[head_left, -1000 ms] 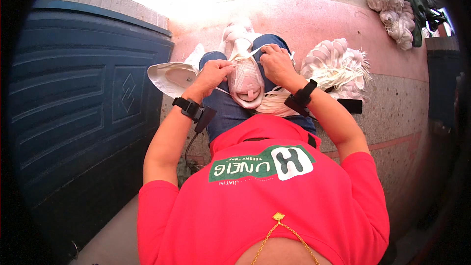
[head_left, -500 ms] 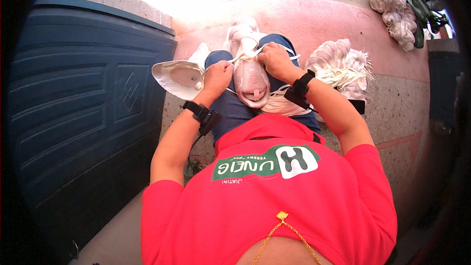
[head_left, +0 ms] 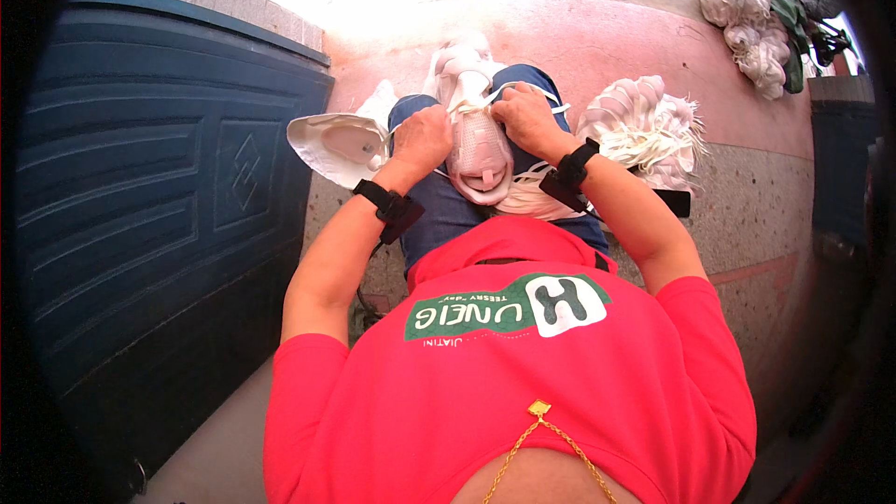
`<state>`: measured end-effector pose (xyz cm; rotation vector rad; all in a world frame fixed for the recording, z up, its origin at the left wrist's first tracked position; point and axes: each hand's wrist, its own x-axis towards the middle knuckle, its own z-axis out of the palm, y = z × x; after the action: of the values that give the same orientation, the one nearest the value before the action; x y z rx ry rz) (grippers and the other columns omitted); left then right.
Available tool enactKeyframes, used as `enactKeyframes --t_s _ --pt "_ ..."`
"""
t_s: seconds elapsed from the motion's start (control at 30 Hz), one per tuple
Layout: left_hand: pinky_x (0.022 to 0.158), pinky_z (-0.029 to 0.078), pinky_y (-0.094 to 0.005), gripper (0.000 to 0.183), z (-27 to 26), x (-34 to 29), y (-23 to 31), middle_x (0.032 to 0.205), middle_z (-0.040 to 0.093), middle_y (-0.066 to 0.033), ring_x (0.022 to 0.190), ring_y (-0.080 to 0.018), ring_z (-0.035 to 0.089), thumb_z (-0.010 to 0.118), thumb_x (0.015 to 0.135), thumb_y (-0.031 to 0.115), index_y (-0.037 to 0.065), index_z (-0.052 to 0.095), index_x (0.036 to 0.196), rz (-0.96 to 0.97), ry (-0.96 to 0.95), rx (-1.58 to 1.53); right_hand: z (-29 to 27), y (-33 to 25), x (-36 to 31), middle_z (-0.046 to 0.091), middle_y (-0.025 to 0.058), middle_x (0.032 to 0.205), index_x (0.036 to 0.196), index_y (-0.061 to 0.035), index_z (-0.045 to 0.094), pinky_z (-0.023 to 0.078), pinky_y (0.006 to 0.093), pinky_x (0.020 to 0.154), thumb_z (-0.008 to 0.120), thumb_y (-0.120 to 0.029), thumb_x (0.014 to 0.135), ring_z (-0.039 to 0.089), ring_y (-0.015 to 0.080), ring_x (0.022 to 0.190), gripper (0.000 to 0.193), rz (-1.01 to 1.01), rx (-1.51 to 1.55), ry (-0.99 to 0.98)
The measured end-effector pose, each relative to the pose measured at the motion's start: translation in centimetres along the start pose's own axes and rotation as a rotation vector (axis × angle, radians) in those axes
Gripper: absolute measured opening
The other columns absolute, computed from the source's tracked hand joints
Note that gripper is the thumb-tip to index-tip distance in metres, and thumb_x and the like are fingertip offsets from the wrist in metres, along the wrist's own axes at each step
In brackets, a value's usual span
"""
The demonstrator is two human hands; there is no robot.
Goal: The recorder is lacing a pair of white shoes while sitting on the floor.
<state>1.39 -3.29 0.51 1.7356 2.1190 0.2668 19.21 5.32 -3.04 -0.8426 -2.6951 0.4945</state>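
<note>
A pale pink and white lace-up shoe (head_left: 481,161) rests on my lap between my thighs, its heel toward me. White laces cross its upper part. My left hand (head_left: 425,137) is closed at the shoe's left side; its fingertips are partly hidden, and a lace runs toward them. On the other side, my right hand (head_left: 529,119) pinches a white shoelace (head_left: 536,88) near the shoe's opening, and loose lace trails over my right knee. More pale shoes (head_left: 463,56) lie just beyond, at my knees.
A bundle of pale shoes with many laces (head_left: 644,126) lies to my right. Loose white laces (head_left: 537,201) hang over my right thigh. At left are a white, hat-like cloth thing (head_left: 341,145) and a dark blue panelled door (head_left: 159,149). More shoe bundles (head_left: 747,19) lie far right.
My left hand has moved right and closer to the shoe, turning so its back shows more. The lace stretched toward it has shortened from view. My right hand stays nearly in place.
</note>
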Motion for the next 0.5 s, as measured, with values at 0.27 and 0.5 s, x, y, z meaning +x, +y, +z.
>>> enactKeyframes --t_s 0.27,0.5 --pt "0.057 0.040 -0.0414 0.011 1.1 0.3 1.1 0.070 0.058 -0.0112 0.069 -0.0275 0.057 0.051 0.073 0.018 0.008 0.057 0.073 0.187 0.120 0.245 -0.4 -0.2 -0.2 0.054 0.0081 0.069 0.069 -0.0092 0.063 0.040 0.0350 0.068 0.055 -0.015 0.071 0.050 0.0254 0.073 0.010 -0.007 0.028 0.046" --pt "0.066 0.034 -0.0382 0.019 -0.5 -2.1 3.9 0.074 0.053 -0.0044 0.081 -0.0226 0.046 0.061 0.069 0.028 0.010 0.059 0.073 0.207 0.277 0.376 -2.1 -2.6 -1.0 0.055 0.0109 0.071 0.067 -0.0064 0.062 0.041 0.0401 0.066 0.061 -0.030 0.070 0.052 0.0275 0.076 0.024 0.179 -0.125 -0.055"
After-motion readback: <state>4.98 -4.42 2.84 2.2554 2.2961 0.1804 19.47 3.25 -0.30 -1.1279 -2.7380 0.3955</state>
